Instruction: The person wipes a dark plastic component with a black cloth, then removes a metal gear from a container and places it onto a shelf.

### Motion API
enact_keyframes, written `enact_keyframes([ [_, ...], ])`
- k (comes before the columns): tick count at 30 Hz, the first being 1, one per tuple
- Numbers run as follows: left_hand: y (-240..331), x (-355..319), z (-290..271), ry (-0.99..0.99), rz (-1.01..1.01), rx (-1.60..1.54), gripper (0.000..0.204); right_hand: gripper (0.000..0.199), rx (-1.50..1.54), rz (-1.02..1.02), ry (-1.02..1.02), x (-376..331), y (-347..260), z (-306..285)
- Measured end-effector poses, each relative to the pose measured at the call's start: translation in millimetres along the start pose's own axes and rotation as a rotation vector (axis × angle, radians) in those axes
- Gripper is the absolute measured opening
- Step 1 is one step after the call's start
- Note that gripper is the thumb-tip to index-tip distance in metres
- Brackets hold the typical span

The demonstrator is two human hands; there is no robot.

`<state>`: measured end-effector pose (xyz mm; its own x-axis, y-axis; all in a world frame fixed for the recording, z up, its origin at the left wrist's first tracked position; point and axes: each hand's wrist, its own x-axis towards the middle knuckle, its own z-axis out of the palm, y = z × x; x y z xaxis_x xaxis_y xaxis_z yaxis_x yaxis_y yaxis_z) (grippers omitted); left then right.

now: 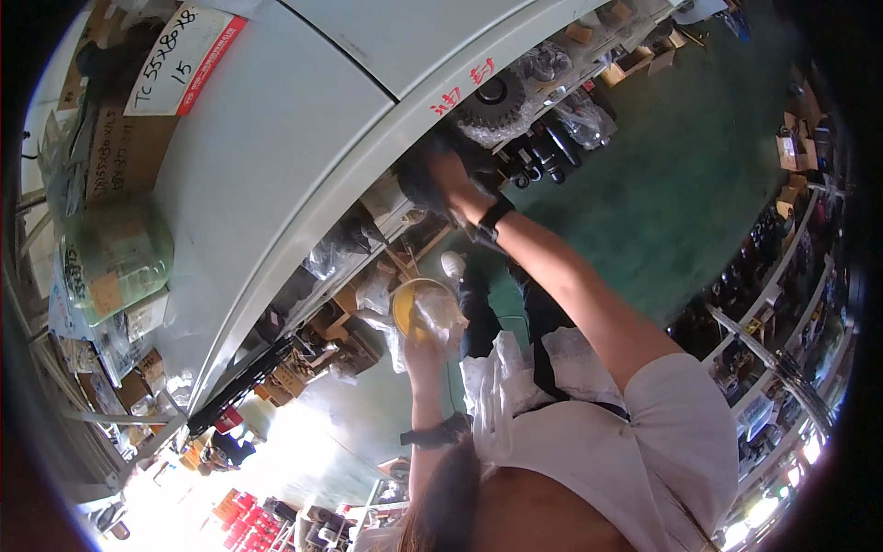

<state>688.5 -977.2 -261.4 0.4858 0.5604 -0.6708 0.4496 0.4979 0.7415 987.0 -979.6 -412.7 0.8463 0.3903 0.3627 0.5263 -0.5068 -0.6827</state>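
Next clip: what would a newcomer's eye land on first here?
A long pale grey shelf sweeps diagonally across the upper left. At its edge, the right hand reaches into dark bagged parts, while the left hand holds a yellow round object in clear plastic at centre. Green floor fills the right.

Round yellow part in clear plastic bag, held up, beside grey shelf edge

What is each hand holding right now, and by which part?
The left hand grips a yellow round part in clear plastic wrap from below, at its lower edge. The right hand reaches into the shelf; whether it holds anything cannot be told.
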Motion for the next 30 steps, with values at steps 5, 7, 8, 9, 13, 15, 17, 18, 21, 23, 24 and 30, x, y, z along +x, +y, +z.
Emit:
enact_keyframes([
  [5, 10.1, -2.1, -2.5, -0.038, -0.081, -0.297, 0.036, 0.021, -0.173, -0.054, 0.048, 47.2, 46.8, 21.3],
  [7, 42.2, -10.0, 28.1, -0.058, -0.158, -0.348, 0.036, 0.020, -0.178, -0.017, 0.033, 44.6, 73.5, 28.8],
  [8, 37.1, -6.4, 18.5, -0.051, -0.178, -0.375, 0.036, 0.018, -0.149, -0.017, -0.010, 46.9, 55.4, 26.3],
  [9, 30.4, -4.9, 10.2, -0.046, -0.205, -0.399, 0.037, 0.018, -0.139, -0.024, -0.022, 41.3, 38.1, 18.0],
  [13, -5.2, 11.8, -4.8, -0.050, 0.131, 0.106, 0.040, 0.013, -0.085, -0.271, 0.090, -10.5, -16.5, -54.5],
  [15, 0.7, 8.4, -3.3, -0.095, -0.144, -0.295, 0.041, 0.023, -0.273, -0.256, -0.220, -28.6, -11.3, -69.3],
  [17, -53.9, 27.2, -36.9, -0.099, 0.223, 0.184, 0.039, 0.019, -0.235, -0.290, -0.121, -26.5, -3.5, -52.9],
  [18, -55.4, 29.4, -35.5, -0.126, 0.392, 0.427, 0.039, 0.015, -0.210, -0.318, -0.035, -24.9, 4.1, -43.8],
  [21, -1.0, -2.1, 6.5, -0.168, -0.124, -0.177, 0.042, 0.019, -0.171, -0.174, -0.010, 4.7, -17.4, -34.9],
  [23, -0.9, -10.0, 10.5, -0.198, -0.022, -0.019, 0.042, 0.023, -0.146, -0.117, -0.073, 31.5, -18.9, -20.3],
  [24, -0.3, -1.1, 15.4, -0.180, -0.056, 0.003, 0.042, 0.024, -0.207, -0.055, -0.021, 42.3, -12.0, -21.1],
  [30, 0.4, -0.8, 12.7, -0.147, -0.094, -0.016, 0.039, 0.018, -0.097, -0.068, -0.222, 56.0, -24.8, -39.0],
])
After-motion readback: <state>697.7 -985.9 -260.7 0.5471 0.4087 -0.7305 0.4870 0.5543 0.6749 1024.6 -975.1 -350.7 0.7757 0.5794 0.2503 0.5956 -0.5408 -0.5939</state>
